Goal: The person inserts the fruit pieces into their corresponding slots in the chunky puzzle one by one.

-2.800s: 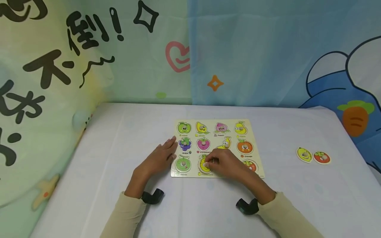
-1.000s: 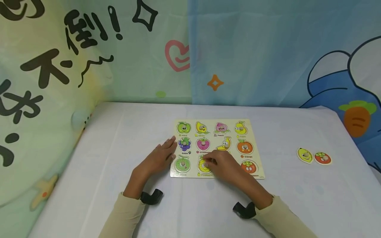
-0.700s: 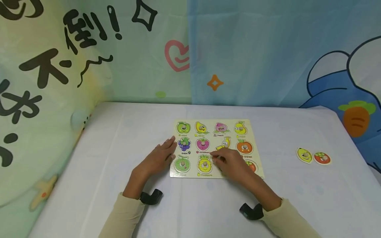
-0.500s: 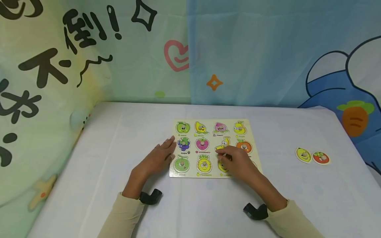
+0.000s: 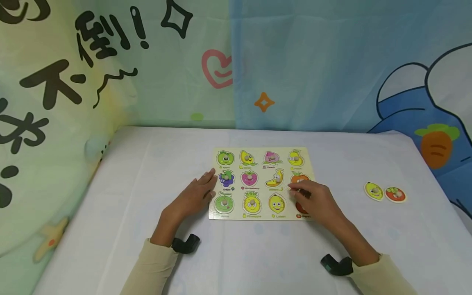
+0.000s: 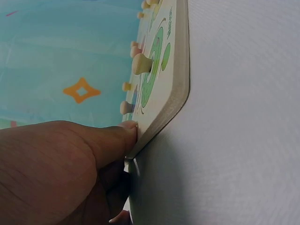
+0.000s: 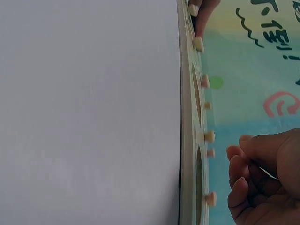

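A wooden fruit puzzle board (image 5: 236, 167) lies flat on the white table (image 5: 258, 254). My left hand (image 5: 204, 186) lies flat with straight fingers against the board's left edge; in the left wrist view a fingertip (image 6: 129, 133) presses the board's rim (image 6: 180, 70). My right hand (image 5: 298, 191) hovers over the board's lower right corner with loosely curled fingers (image 7: 239, 161) and holds nothing. It hides part of the orange piece and the red spot beneath it. The pineapple piece (image 5: 252, 203) sits in the bottom row, and the lemon spot (image 5: 276, 203) is beside it.
Two loose pieces, a lemon (image 5: 374, 191) and a red fruit (image 5: 395, 194), lie on the table to the right of the board. Patterned cloth walls (image 5: 295, 73) close off the back and the left side. Black wrist mounts (image 5: 186, 243) sit under both sleeves.
My right hand has let go of the pineapple piece, now seated in the board, and moved right along the bottom row. My left hand has stayed at the board's left edge.
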The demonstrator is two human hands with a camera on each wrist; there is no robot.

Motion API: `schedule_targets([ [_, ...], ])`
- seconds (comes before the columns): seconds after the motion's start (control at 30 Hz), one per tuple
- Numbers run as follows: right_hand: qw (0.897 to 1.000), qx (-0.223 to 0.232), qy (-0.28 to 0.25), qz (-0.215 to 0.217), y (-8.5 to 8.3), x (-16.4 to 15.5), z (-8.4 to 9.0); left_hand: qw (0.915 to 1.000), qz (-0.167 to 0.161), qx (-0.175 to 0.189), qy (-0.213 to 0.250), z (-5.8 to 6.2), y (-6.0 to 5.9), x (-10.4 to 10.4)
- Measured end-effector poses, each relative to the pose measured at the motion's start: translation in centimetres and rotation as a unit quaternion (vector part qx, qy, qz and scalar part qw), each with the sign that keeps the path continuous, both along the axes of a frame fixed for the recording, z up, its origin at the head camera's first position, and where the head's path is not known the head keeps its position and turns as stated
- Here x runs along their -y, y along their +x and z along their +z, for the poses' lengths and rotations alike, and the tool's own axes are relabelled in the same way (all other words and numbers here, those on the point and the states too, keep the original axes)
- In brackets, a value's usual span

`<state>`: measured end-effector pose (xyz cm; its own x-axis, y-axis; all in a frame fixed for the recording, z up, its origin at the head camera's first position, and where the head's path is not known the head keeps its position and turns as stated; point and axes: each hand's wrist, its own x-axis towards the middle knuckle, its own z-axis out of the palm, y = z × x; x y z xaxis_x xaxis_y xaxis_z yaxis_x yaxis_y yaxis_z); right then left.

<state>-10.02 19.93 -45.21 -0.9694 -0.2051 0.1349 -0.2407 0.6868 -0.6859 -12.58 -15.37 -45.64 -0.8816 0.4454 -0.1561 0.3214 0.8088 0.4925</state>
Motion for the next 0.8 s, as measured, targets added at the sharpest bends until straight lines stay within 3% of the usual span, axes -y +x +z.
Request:
schedule_targets([
  [0.47, 0.992, -0.077, 0.062, -0.084, 0.6, -7.7, 1.7, 1.0, -0.004, -0.002, -0.004, 0.0, 0.0, 0.4],
  [0.8, 0.986, -0.001, 0.067, -0.154, 1.1, -12.8, 1.1, 1.0, 0.0, -0.004, -0.006, -0.1, 0.1, 0.1],
])
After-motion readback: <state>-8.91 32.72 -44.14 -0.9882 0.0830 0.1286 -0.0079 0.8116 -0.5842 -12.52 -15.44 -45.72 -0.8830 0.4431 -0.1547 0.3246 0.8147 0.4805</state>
